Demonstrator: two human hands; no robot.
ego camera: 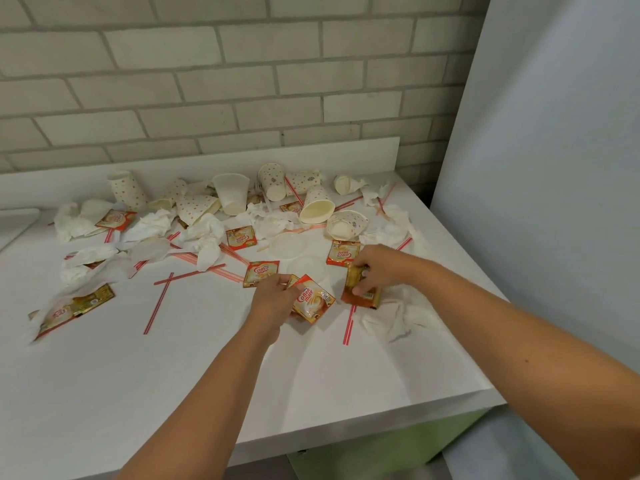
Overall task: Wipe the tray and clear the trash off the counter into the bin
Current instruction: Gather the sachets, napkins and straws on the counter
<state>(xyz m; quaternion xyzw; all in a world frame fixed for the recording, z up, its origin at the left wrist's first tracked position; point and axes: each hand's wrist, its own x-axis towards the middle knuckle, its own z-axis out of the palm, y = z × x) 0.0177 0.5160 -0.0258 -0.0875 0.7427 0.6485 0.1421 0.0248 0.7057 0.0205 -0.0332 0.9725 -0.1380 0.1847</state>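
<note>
Early stage of clearing. We are pinching one creamer sachet (315, 301) between the thumb and curled fingers of the left hand (273, 297). We are also clamping the fingers of the right hand (379, 268) on a second sachet (358, 292), which is standing nearly upright; whether its lower edge is touching the counter (173, 375) we cannot tell. Just beyond the left fingertips a third sachet (260, 271) is lying flat, and just beyond the right fingers a fourth sachet (341, 252) is lying likewise. Farther out from both sets of fingers, toward the wall, paper cups (317, 206), crumpled napkins (207, 237), striped straws (161, 303) and clear lids (288, 244) are lying scattered, none of them gathered. We are judging the clearing as barely begun, since nearly all the trash is lying beyond the fingers' reach. The bin is not showing in this view. A pale rounded edge (17, 220), well apart from the left fingers, may be the tray, but we cannot tell, nor whether it is wiped. Neither hand is holding a cloth.
</note>
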